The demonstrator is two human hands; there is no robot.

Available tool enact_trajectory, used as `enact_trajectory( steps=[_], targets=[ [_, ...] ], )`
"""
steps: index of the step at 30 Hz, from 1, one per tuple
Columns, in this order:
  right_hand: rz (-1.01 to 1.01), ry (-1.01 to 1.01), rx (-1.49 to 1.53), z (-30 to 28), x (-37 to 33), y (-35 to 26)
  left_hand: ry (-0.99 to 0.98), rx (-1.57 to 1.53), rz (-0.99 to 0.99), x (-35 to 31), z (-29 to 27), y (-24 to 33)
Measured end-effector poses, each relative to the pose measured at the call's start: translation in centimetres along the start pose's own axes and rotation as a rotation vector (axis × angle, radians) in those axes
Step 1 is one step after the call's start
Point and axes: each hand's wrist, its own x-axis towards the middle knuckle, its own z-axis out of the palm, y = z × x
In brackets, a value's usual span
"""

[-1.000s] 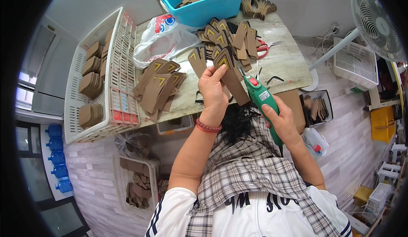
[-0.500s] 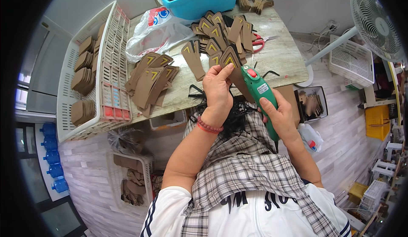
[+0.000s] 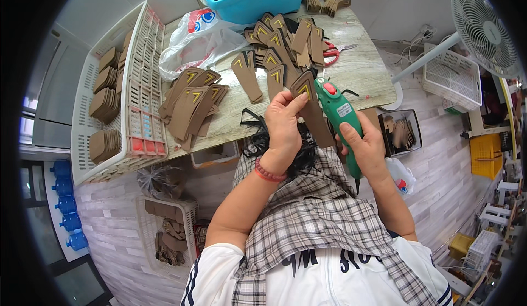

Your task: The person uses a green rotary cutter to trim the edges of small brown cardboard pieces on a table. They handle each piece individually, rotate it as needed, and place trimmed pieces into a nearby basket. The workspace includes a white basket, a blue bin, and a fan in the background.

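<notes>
— Two hands, close in over the lap: what has each got?

— The left hand [image 3: 284, 120] pinches a brown leather strap piece [image 3: 312, 108] with a yellow chevron, thumb and fingertips closed on its upper end, just past the near table edge. The right hand [image 3: 365, 147] is wrapped tight around a green hot-glue gun [image 3: 341, 116], red switch near its tip, the tip just beside the chevron end of that piece.

— And beneath them?

— A tangle of black cords [image 3: 285, 147] on a checked cloth [image 3: 313, 218].

— On the table?

— The wood-grain table [image 3: 362, 75] carries a fanned pile of like pieces [image 3: 192, 105] to the left, more pieces [image 3: 280, 45] straight ahead, and red-handled scissors [image 3: 332, 54] beside them.

— Farther still?

— A crumpled plastic bag [image 3: 197, 42], a white slatted crate [image 3: 129, 94] holding brown stacks at the left, and a blue tub [image 3: 255, 1] at the far edge — a standing fan [image 3: 483, 29] off to the right.
</notes>
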Motion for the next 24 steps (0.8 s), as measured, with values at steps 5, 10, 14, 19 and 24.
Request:
enact_trajectory(
  steps=[5, 10, 14, 19, 24],
  targets=[
    [-0.007, -0.032, 0.000, -0.7, -0.2, 0.3, -0.005, 0.080, 0.060, 0.2, -0.5, 1.5],
    [-0.020, -0.035, -0.002, -0.2, -0.2, 0.2, -0.043, 0.061, 0.085, 0.2, -0.9, 1.5],
    [-0.030, -0.055, -0.012, -0.6, -0.2, 0.2, -0.064, 0.136, 0.152, 0.5, -1.6, 2.0],
    [0.009, -0.108, -0.001, -1.5, -0.3, -0.2, -0.130, 0.309, 0.176, 0.9, -2.0, 3.6],
    [0.028, -0.174, -0.024, -2.6, -0.1, -0.4, -0.219, 0.493, 0.191, 1.8, -3.0, 5.2]
  ],
)
